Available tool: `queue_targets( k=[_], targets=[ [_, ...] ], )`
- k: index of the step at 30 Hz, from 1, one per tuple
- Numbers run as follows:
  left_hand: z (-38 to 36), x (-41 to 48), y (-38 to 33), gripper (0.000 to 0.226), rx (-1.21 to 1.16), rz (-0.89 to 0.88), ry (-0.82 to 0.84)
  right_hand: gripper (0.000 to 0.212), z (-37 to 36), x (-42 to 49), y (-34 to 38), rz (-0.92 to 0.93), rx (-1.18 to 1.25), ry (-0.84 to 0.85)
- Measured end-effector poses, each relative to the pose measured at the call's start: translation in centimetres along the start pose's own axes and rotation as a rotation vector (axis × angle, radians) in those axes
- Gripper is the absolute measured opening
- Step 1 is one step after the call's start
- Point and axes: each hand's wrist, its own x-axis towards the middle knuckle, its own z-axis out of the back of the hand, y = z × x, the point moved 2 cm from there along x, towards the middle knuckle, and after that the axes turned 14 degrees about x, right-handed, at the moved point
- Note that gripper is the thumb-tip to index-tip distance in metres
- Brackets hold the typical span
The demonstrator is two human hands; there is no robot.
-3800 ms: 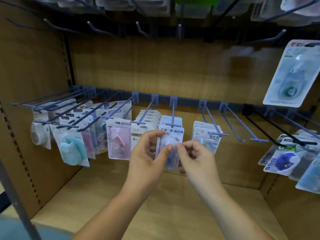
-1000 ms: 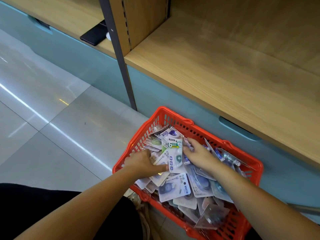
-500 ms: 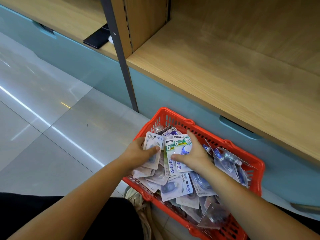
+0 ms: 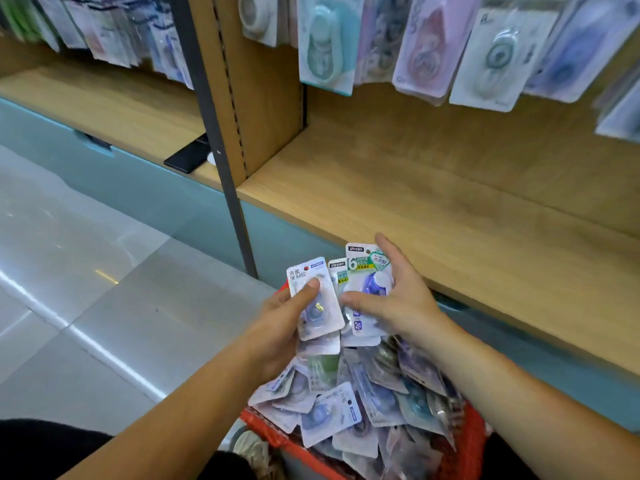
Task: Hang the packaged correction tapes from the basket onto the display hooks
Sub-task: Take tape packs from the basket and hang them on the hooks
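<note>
Above the basket [image 4: 273, 433], a white pack [image 4: 323, 318] is gripped by the left hand [image 4: 277, 327]. A green pack [image 4: 367, 271] beside it is clamped between the right hand's [image 4: 405, 299] thumb and fingers [image 4: 393, 252]. More packs [image 4: 329, 414] are heaped in the basket.

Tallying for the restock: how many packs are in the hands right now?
3 show: the white pack in the left hand, the green-labelled pack in the right hand, the half-covered pack between them. More may hide underneath.
</note>
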Motion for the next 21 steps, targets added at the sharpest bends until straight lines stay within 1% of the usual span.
queue_targets(
  k=[3,6,10,12,15,16,18,21],
  targets=[
    [-2.8,-1.2,-2.4,0.04,-0.021,-0.068,0.126,0.115,2.0,-0.8,3.8,0.071,0.022,0.002],
    [-5.0,-2.1,-5.1,0.044,0.093,-0.142,0.235,0.116,3.9,-1.6,6.6,0.105,0.056,0.017],
    [-8.7,-2.9,-9.2,0.037,0.174,-0.243,0.268,0.115,5.8,-1.6,10.0,0.166,0.052,0.034],
    [-10.5,-2.9,-11.1,0.033,0.219,-0.305,0.265,0.107,6.4,-1.3,11.3,0.194,0.031,0.018],
    [-12.9,-2.3,-13.0,0.034,0.293,-0.378,0.243,0.079,7.4,-1.0,12.8,0.229,0.075,-0.081],
    [-13.8,-2.0,-13.3,0.035,0.312,-0.401,0.228,0.078,7.9,-0.9,13.1,0.236,0.092,-0.101],
    [-15.6,-1.4,-13.6,0.034,0.311,-0.442,0.209,0.083,9.3,-0.9,13.6,0.264,0.097,-0.121],
    [-17.7,-0.7,-14.1,0.033,0.318,-0.493,0.215,0.1,11.3,-1.0,14.5,0.337,0.153,-0.154]
  ],
)
